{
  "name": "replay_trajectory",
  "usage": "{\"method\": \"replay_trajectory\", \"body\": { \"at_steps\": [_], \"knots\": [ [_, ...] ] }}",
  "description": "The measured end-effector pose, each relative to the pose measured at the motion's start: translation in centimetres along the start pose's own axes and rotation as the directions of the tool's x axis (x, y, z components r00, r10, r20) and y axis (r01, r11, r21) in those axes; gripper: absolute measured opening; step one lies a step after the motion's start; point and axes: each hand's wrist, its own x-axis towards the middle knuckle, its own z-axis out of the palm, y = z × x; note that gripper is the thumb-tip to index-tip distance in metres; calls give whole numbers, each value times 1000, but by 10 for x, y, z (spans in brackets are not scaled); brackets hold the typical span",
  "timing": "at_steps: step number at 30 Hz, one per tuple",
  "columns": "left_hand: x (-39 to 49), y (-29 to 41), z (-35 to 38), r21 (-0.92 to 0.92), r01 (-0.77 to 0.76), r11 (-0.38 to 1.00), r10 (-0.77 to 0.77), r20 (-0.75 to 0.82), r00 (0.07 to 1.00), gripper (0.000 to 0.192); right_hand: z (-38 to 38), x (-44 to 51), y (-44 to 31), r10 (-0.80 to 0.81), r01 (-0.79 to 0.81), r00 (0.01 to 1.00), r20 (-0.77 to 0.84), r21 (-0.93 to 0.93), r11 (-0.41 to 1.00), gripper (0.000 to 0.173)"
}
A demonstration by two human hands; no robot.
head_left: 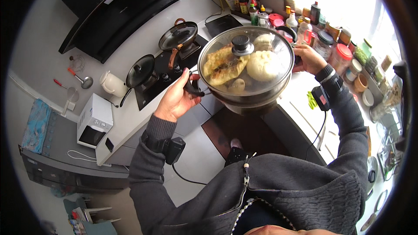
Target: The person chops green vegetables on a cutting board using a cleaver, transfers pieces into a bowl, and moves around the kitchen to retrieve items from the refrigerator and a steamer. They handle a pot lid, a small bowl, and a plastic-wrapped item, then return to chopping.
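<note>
Both my hands carry a metal steamer pot in the air, in front of me and above the floor. My left hand grips its black side handle. On the far side, my right hand is closed around the opposite handle, which is mostly hidden by the fingers. A glass lid with a black knob covers the pot. Through the glass I see a pale steamed bun, a browned flat pastry and other pieces of food, slightly fogged.
A black cooktop on the left counter bears a lidded wok and a lidded frying pan. Beside them are a cream kettle and a white microwave. Jars and bottles line the window side; chopped greens lie on the right counter.
</note>
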Motion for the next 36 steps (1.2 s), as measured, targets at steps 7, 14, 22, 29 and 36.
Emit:
{"method": "replay_trajectory", "body": {
  "at_steps": [7, 14, 22, 29, 36],
  "knots": [
    [161, 69, -69, -15, -79, 997, 79, 34, 996, 30, 25, 173, -29, 17, -17, 995, -95, -1, 1000, 17],
    [325, 129, -109, -72, 41, 997, -37, 53, 998, 33, 21, 329, -41, 17, -26, 973, -230, -37, 999, 20],
    [475, 150, -140, -187, 66, 980, -84, -88, 993, 29, -3, 502, -34, 88, -83, 965, -249, 33, 996, 21],
    [581, 168, -148, -271, 46, 962, -100, -188, 977, 23, -31, 631, -2, 149, -133, 973, -178, 103, 986, 23],
    [652, 166, -153, -324, 9, 946, -91, -237, 967, 15, -43, 693, 13, 187, -140, 954, -235, 204, 969, 25]
  ]
}}
